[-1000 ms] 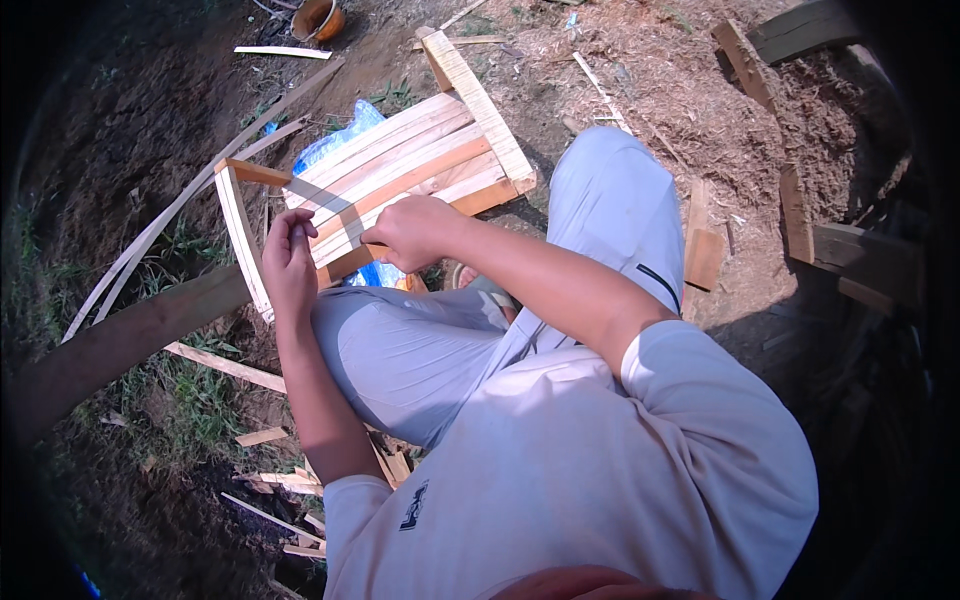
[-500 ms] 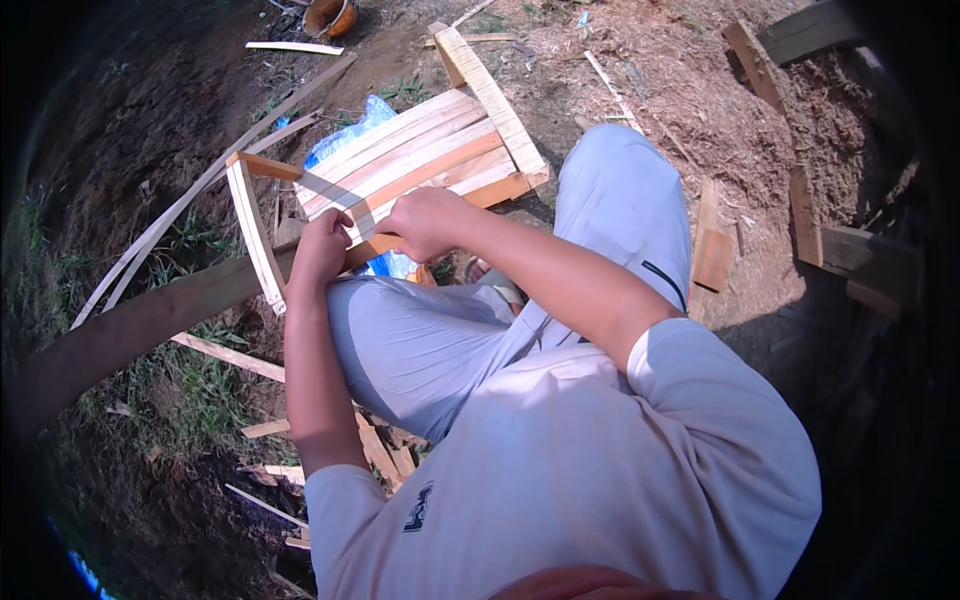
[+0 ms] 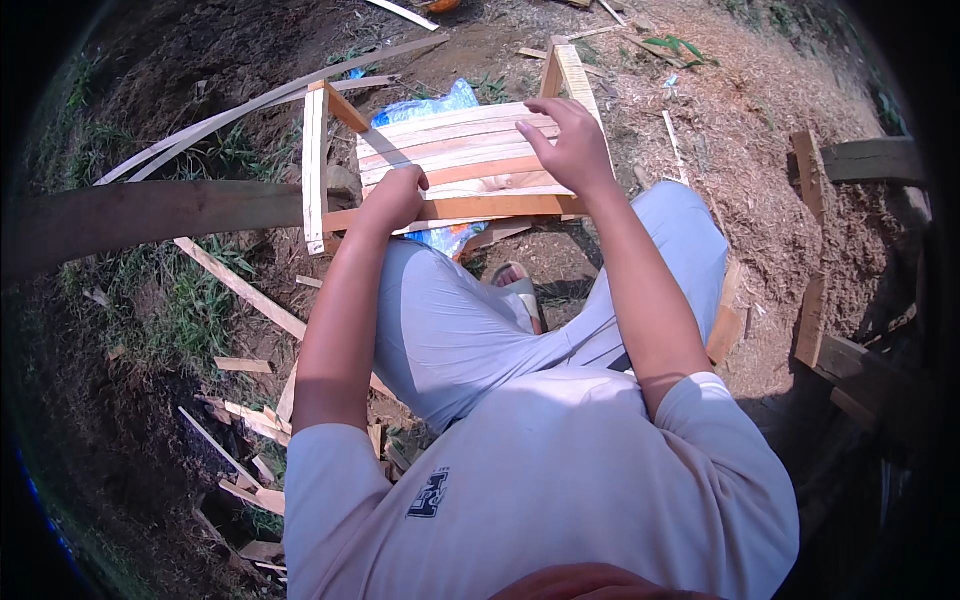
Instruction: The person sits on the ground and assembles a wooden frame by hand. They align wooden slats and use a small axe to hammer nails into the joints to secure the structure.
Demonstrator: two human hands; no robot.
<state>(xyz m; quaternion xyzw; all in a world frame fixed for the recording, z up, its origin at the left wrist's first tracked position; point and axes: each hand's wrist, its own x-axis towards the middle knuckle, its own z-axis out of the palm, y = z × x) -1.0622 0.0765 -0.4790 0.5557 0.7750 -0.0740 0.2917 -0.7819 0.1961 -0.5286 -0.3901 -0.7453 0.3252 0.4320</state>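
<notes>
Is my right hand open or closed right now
Open: the bare right hand shows thumb and fingers apart over the pale wooden slatted frame. Whether it touches the wood, I cannot tell.

Pale short-sleeved shirt (image 3: 590,480) with dark chest print (image 3: 427,497), light grey trousers (image 3: 450,325), pale sandal (image 3: 522,289).

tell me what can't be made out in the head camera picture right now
Head view:
- Left hand: its fingertips are hidden by the hand itself, so any grip can't be told.
- Right hand: open, but the overhead angle hides whether it touches the slats.
- Blue plastic: mostly covered by the slats.
- Orange thing: cut off by the top edge.
- Thick beam: its left end is lost in the dark rim.
</notes>
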